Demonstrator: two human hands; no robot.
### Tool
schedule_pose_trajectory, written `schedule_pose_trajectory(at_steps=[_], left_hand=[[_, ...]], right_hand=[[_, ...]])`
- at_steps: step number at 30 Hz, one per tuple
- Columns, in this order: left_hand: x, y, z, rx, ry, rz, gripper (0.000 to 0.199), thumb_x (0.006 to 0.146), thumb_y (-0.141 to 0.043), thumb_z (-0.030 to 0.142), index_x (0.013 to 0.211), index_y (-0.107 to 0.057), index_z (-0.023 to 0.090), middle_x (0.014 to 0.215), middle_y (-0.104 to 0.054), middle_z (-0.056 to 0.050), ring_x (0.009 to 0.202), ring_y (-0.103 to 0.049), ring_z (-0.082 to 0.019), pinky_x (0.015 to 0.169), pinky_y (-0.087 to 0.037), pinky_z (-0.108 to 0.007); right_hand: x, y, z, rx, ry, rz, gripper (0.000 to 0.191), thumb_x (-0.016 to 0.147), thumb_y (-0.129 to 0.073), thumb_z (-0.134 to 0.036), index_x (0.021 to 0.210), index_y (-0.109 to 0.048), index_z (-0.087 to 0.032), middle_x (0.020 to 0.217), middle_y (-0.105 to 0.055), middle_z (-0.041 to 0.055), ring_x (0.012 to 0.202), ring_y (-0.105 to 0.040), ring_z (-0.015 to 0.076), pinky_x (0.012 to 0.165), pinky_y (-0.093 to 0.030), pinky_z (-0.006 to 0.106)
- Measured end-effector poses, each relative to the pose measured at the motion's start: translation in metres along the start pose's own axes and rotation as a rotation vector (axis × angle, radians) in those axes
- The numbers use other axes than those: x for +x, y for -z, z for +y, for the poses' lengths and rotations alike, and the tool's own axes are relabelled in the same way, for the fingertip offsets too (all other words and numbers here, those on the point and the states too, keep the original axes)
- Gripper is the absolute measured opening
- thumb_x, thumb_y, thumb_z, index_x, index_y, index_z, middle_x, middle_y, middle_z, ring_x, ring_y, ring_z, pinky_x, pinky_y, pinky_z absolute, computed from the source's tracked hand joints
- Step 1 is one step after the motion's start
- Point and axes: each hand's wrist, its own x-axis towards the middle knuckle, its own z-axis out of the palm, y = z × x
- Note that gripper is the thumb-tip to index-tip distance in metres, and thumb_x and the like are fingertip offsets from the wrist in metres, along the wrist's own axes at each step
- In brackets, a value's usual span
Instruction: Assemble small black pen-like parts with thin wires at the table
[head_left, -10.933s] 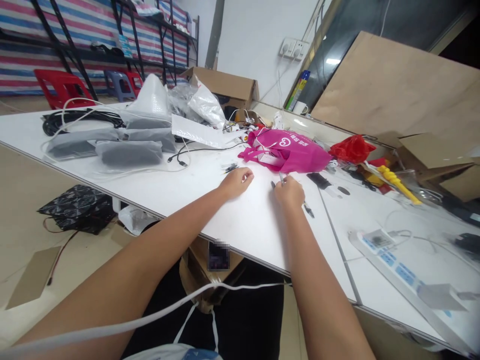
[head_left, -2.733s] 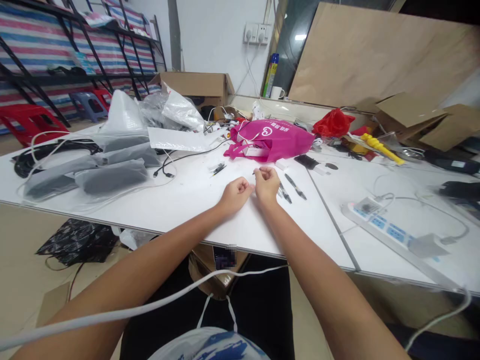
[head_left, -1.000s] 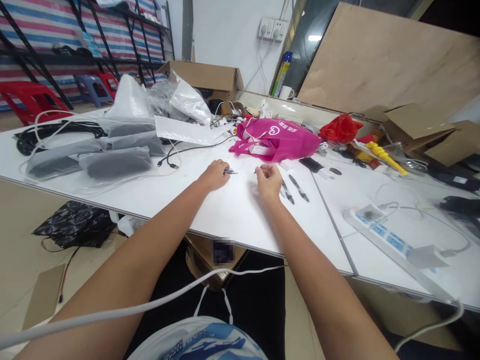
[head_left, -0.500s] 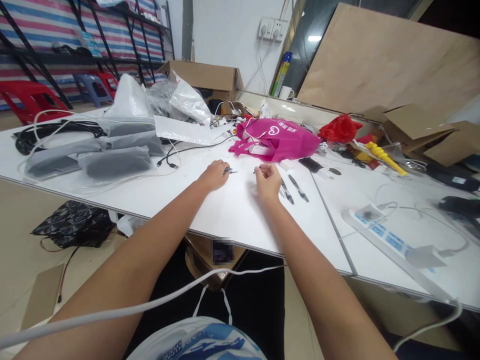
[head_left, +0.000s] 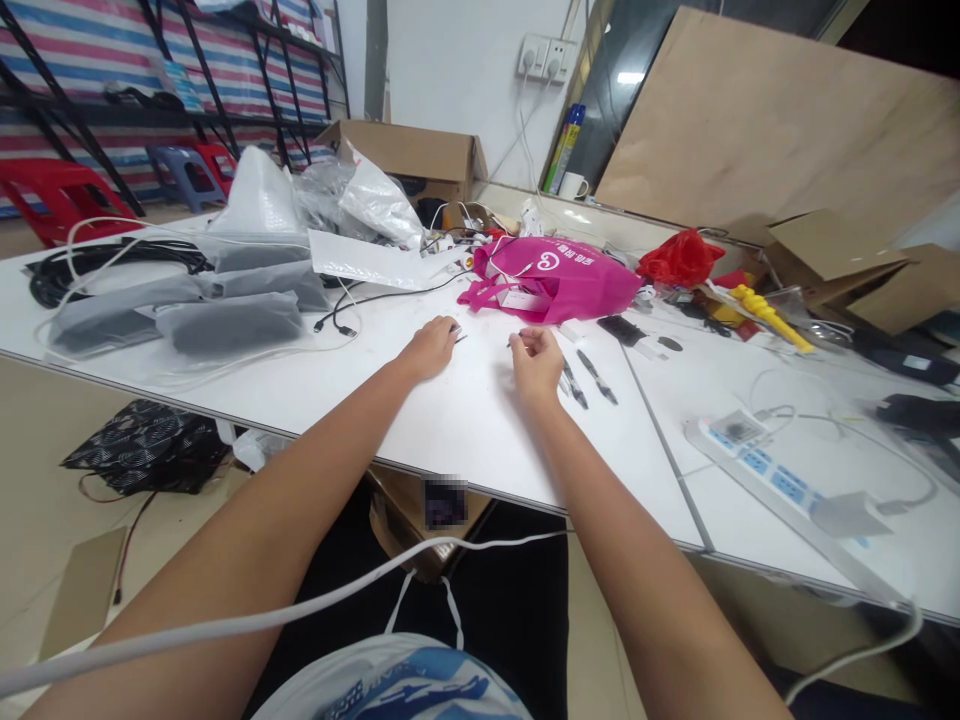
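My left hand (head_left: pixel 430 348) rests low over the white table (head_left: pixel 480 430), its fingers closed round something small and dark whose thin tips stick out on the right. My right hand (head_left: pixel 537 358) is pinched, with a tiny dark thing at its fingertips that is too small to name. Just right of that hand lie two dark pen-like tools, one close to the wrist (head_left: pixel 575 384) and another farther right (head_left: pixel 597 377). Behind both hands is a pink bag (head_left: pixel 570 278) with white print.
Grey wrapped packages (head_left: pixel 229 325) and black coiled cable lie at the left. A power strip (head_left: pixel 787 480) with plugs is at the right. A black cable (head_left: pixel 346 328) ends left of my left hand. A white cable (head_left: pixel 360 585) crosses before my body.
The thin tips at my left hand stick out less than before, and that hand has shifted slightly. My right hand has stayed in place.
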Motion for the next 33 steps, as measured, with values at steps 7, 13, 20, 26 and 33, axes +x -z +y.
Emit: schedule_pose_trajectory(at_steps=[7,13,20,26,33], left_hand=[[-0.001,0.009,0.009,-0.101,0.140,0.088,0.022,0.107,-0.043,0.041,0.108,-0.052,0.022,0.101,-0.068,-0.008,0.091,-0.062,-0.022,0.085,-0.049,-0.038],[-0.002,0.009,0.010,-0.040,0.137,0.111,0.026,0.107,-0.043,0.045,0.102,-0.056,0.023,0.093,-0.068,-0.007,0.088,-0.062,-0.024,0.082,-0.049,-0.038],[0.004,-0.002,-0.002,-0.064,-0.054,0.040,0.032,0.105,-0.042,0.042,0.108,-0.065,0.019,0.115,-0.069,-0.012,0.113,-0.061,-0.027,0.104,-0.049,-0.043],[0.005,-0.003,-0.003,-0.049,0.021,0.029,0.034,0.105,-0.043,0.041,0.113,-0.068,0.020,0.123,-0.070,-0.011,0.122,-0.059,-0.029,0.113,-0.046,-0.045],[0.001,0.008,0.008,-0.138,0.112,0.185,0.027,0.107,-0.042,0.038,0.101,-0.062,0.020,0.112,-0.072,-0.011,0.108,-0.063,-0.024,0.101,-0.049,-0.039]], right_hand=[[0.000,0.000,0.000,-0.003,0.014,0.006,0.024,0.083,-0.069,-0.041,0.095,-0.063,-0.021,0.085,-0.071,0.0012,0.073,-0.061,0.0156,0.077,-0.049,0.033],[0.000,0.000,0.000,0.008,0.016,0.004,0.024,0.083,-0.070,-0.041,0.095,-0.063,-0.021,0.083,-0.070,0.0007,0.074,-0.061,0.0157,0.076,-0.049,0.032],[0.000,0.000,-0.001,0.008,0.006,0.001,0.025,0.083,-0.070,-0.041,0.095,-0.064,-0.021,0.084,-0.070,0.0008,0.071,-0.060,0.0150,0.075,-0.048,0.032],[0.000,0.000,-0.002,-0.005,0.005,0.000,0.024,0.084,-0.070,-0.041,0.095,-0.064,-0.021,0.084,-0.070,0.0006,0.072,-0.060,0.0150,0.076,-0.048,0.032],[-0.001,0.001,-0.004,-0.002,0.026,0.006,0.023,0.084,-0.070,-0.040,0.094,-0.063,-0.021,0.084,-0.070,0.0013,0.075,-0.062,0.0160,0.078,-0.049,0.033]])
